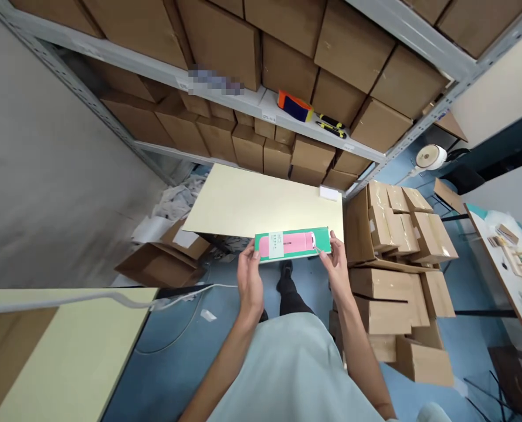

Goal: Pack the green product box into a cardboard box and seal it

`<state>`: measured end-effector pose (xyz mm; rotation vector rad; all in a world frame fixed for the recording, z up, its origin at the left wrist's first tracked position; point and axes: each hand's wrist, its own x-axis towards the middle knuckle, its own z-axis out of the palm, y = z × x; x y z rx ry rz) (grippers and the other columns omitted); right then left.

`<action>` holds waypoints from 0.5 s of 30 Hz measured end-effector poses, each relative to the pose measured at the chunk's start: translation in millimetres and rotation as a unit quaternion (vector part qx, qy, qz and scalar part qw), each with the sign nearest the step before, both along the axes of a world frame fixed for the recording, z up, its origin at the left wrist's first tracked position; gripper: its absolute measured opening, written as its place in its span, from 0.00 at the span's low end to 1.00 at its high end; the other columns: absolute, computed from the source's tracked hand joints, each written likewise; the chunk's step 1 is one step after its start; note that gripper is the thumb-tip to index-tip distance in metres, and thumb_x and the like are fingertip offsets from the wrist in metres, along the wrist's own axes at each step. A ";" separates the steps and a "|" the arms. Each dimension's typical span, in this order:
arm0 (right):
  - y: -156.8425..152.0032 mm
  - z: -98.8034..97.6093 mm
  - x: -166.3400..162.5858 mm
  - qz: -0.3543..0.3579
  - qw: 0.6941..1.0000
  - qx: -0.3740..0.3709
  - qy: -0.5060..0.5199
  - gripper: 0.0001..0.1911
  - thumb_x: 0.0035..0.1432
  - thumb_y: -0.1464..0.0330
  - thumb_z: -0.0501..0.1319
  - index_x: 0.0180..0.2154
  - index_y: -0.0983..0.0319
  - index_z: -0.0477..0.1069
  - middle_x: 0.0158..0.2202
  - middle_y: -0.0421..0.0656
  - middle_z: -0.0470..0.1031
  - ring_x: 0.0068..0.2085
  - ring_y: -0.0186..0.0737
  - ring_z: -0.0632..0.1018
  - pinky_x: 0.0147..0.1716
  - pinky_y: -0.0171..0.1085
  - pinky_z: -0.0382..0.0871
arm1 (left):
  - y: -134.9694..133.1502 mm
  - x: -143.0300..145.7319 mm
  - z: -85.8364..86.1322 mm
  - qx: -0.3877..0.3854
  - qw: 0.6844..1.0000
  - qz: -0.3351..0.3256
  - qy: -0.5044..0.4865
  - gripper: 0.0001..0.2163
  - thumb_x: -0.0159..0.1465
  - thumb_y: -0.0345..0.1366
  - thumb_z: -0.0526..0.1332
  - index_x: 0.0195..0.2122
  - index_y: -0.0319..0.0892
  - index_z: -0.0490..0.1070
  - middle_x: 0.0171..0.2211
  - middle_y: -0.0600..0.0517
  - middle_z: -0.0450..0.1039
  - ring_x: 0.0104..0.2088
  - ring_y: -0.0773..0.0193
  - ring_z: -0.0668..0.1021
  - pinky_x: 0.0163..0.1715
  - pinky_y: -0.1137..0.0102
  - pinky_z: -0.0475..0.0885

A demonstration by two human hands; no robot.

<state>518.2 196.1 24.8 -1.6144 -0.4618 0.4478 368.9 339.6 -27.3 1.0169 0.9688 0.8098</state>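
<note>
I hold a long green box (292,244) with a pink bottle pictured on it, level above the near edge of a pale yellow table (252,202). My left hand (249,278) grips its left end, fingers wrapped round the corner. My right hand (336,266) grips its right end, thumb on top. Below the box I see my pale shirt and dark shoe on the blue floor.
Metal shelving (226,97) packed with brown cartons fills the back; a tape dispenser (294,106) and a yellow utility knife (331,125) lie on one shelf. Stacked cartons (397,258) stand right of me, open cartons (162,261) left. A second pale table (67,346) with a white cable sits near left.
</note>
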 end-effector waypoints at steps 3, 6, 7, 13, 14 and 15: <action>41.5 -11.2 31.7 0.025 0.999 0.004 0.021 0.29 0.63 0.46 0.74 0.56 0.53 0.71 0.81 0.54 0.59 0.78 0.56 0.67 0.70 0.54 0.71 | 31.9 21.6 -0.6 0.012 0.999 0.045 0.003 0.22 0.73 0.57 0.62 0.58 0.47 0.73 0.69 0.44 0.75 0.73 0.48 0.73 0.73 0.58 0.68; 83.9 -16.3 64.2 0.059 0.997 0.006 0.056 0.31 0.63 0.44 0.73 0.57 0.52 0.69 0.73 0.53 0.71 0.71 0.53 0.75 0.69 0.54 0.71 | 65.9 44.9 6.1 0.013 0.998 0.063 0.018 0.22 0.71 0.57 0.65 0.55 0.47 0.74 0.63 0.45 0.79 0.68 0.48 0.77 0.70 0.59 0.70; 97.5 -17.2 75.6 0.071 0.995 0.008 0.069 0.31 0.62 0.44 0.73 0.56 0.52 0.69 0.69 0.52 0.75 0.68 0.52 0.77 0.68 0.53 0.72 | 77.0 52.9 9.1 0.010 0.997 0.070 0.024 0.22 0.70 0.57 0.65 0.55 0.47 0.74 0.62 0.45 0.79 0.67 0.49 0.78 0.69 0.59 0.72; 169.6 -26.3 144.4 0.160 0.982 -0.009 0.100 0.31 0.62 0.43 0.72 0.56 0.54 0.69 0.71 0.54 0.71 0.56 0.48 0.80 0.55 0.47 0.78 | 136.1 91.6 15.3 -0.007 0.992 0.109 0.064 0.27 0.67 0.63 0.67 0.54 0.47 0.75 0.59 0.45 0.80 0.63 0.48 0.80 0.60 0.61 0.77; 180.0 -28.6 153.3 0.173 0.980 -0.019 0.099 0.31 0.62 0.43 0.72 0.56 0.54 0.69 0.70 0.53 0.72 0.53 0.47 0.80 0.52 0.46 0.78 | 143.8 94.8 13.4 -0.012 0.990 0.113 0.077 0.28 0.65 0.64 0.67 0.54 0.46 0.76 0.59 0.44 0.80 0.62 0.47 0.80 0.58 0.60 0.78; 189.9 -31.1 160.8 0.185 0.977 -0.029 0.098 0.31 0.62 0.43 0.71 0.56 0.54 0.70 0.68 0.53 0.74 0.50 0.46 0.79 0.50 0.45 0.77 | 150.5 97.0 11.0 -0.021 0.989 0.116 0.088 0.30 0.64 0.66 0.68 0.54 0.46 0.77 0.58 0.44 0.81 0.61 0.46 0.81 0.55 0.60 0.80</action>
